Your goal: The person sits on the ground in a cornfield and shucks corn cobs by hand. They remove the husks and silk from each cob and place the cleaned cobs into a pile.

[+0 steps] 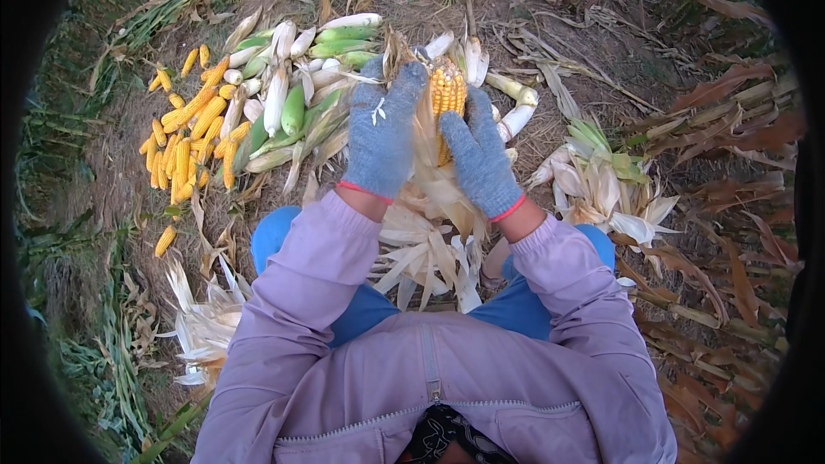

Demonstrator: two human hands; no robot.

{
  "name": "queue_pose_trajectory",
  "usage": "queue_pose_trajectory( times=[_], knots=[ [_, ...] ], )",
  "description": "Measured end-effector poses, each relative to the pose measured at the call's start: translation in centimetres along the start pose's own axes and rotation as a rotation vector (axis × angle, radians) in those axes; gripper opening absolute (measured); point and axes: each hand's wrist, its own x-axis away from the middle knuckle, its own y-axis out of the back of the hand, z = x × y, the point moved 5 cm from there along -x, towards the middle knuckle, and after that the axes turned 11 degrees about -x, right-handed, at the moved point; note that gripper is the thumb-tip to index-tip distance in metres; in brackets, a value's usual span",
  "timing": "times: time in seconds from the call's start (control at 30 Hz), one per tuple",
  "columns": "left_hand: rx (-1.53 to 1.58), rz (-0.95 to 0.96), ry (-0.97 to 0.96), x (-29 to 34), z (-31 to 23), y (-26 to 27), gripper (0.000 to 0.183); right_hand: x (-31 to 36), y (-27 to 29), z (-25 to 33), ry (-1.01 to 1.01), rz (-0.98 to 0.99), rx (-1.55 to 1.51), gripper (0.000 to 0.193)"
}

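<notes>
An ear of corn with bare yellow kernels stands nearly upright between my hands, its dry husk hanging down along its left side. My left hand, in a grey knit glove with a red cuff edge, is closed on the peeled-back husk. On the other side my right hand, gloved the same way, grips the ear from the right with its thumb across the kernels. The lower end of the ear is partly hidden by the husk and the right hand.
Unhusked ears, pale and green, lie in a pile at the far left. Beside them is a heap of yellow husked cobs. Loose husks lie between my knees, with more husks at right. Dry stalks line the right side.
</notes>
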Motion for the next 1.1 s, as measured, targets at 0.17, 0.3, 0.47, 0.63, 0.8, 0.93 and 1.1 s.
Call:
queue_pose_trajectory(
  times=[0.17,0.3,0.47,0.63,0.8,0.93,1.1],
  knots=[
    [0.015,0.086,0.076,-0.7,2.1,0.4,0.023,0.1,0.2,0.1,0.072,-0.013,0.089,0.043],
    [0.021,0.062,0.052,-0.9,2.5,0.2,0.022,0.4,0.4,0.4,0.092,-0.031,0.084,0.044],
    [0.047,-0.051,0.058,-0.8,2.5,0.2,0.021,0.4,0.4,0.3,0.067,-0.012,-0.007,0.045],
    [-0.271,-0.148,-0.114,-1.5,4.4,2.1,0.017,0.6,0.1,-0.2,-0.079,-0.016,-0.051,0.054],
    [-0.066,-0.215,0.043,-2.0,4.8,2.2,0.021,0.1,1.6,-2.6,-0.046,-0.122,0.106,0.06],
    [-1.197,-0.07,-0.343,-0.8,1.9,1.1,0.02,1.0,0.3,-3.4,0.005,-0.122,-0.015,0.062],
    [0.402,0.044,0.234,-0.1,3.4,-0.2,0.023,0.3,1.1,-4.0,-0.236,-0.06,-0.183,0.056]
  ],
)
